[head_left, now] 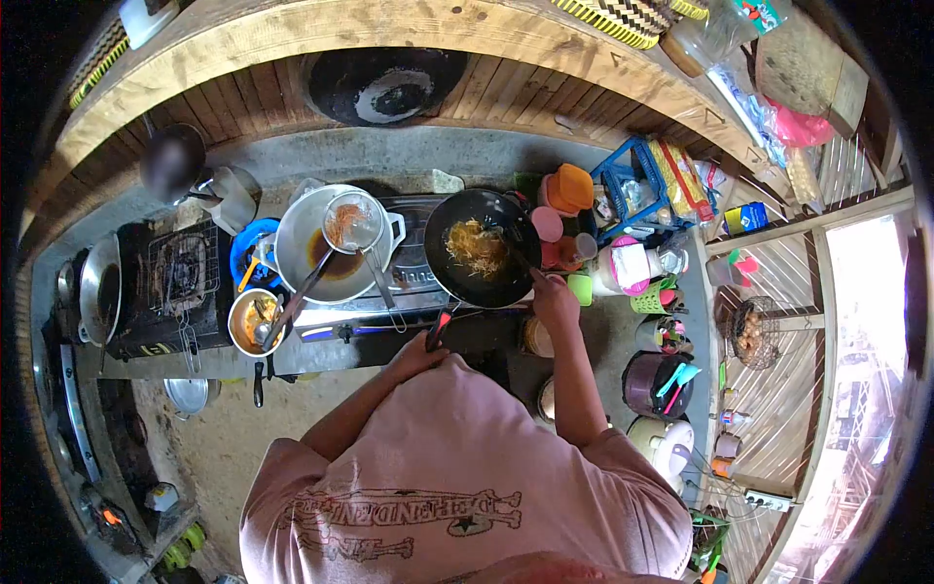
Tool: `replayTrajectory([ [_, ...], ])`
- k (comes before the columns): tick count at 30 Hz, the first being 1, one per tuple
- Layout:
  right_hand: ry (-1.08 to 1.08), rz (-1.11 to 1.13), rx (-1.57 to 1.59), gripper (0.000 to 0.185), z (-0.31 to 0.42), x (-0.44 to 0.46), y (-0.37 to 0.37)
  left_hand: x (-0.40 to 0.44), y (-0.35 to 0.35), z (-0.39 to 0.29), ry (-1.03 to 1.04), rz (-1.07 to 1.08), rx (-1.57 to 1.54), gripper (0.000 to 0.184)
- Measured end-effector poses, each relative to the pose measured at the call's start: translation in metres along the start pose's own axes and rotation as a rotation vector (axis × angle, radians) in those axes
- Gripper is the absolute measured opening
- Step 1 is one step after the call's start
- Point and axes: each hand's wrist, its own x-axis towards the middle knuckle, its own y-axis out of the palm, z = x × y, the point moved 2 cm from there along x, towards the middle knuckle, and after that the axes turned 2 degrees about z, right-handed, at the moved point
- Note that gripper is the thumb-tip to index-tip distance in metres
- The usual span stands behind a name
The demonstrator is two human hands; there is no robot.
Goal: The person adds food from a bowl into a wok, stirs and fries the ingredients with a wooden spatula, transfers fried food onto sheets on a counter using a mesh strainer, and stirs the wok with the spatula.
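A blackened wok [387, 88] hangs against the wooden wall [516, 94]; a yellow packet [677, 180] sits beside a blue plastic crate [613, 176].

Wears a dusty-pink shirt [443, 414], plain where nearest the fingers of the left hand [413, 358] and right hand [556, 304]. Has short, loose sleeves [628, 477], set well back from the fingers, with forearms [580, 389] bare between hem and wrist. Bears a dark, thin-outlined print [404, 508] farther back from the fingers than the plain cloth: block letters, upside down in the head view, bone-like shapes toward the left fingers' side, a small star [469, 526] toward the right's.
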Motion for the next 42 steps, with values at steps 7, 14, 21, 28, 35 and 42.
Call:
replayTrajectory([
  [7, -0.084, -0.127, 0.141, 0.033, -0.006, 0.003, -0.014, 0.002, 0.002, 0.01, 0.008, -0.02, -0.028, 0.049],
  [14, -0.036, -0.144, 0.08, 0.034, 0.032, 0.027, -0.002, -0.004, -0.002, -0.011, 0.049, 0.026, -0.101, 0.044],
  [21, -0.125, -0.003, 0.002, 0.036, 0.013, -0.002, -0.01, -0.002, -0.001, -0.001, -0.036, 0.044, -0.122, 0.051],
  [28, 0.119, 0.06, 0.062, 0.022, -0.018, 0.005, -0.021, -0.002, -0.001, -0.01, 0.009, -0.023, -0.062, 0.039],
  [35, 0.122, 0.18, 0.428, 0.029, -0.054, 0.01, 0.069, 0.011, 0.012, 0.018, 0.042, -0.075, -0.157, 0.04],
  [42, -0.03, 0.112, 0.724, 0.028, -0.066, -0.019, 0.017, 0.007, 0.007, 0.021, -0.045, -0.097, -0.007, 0.04],
])
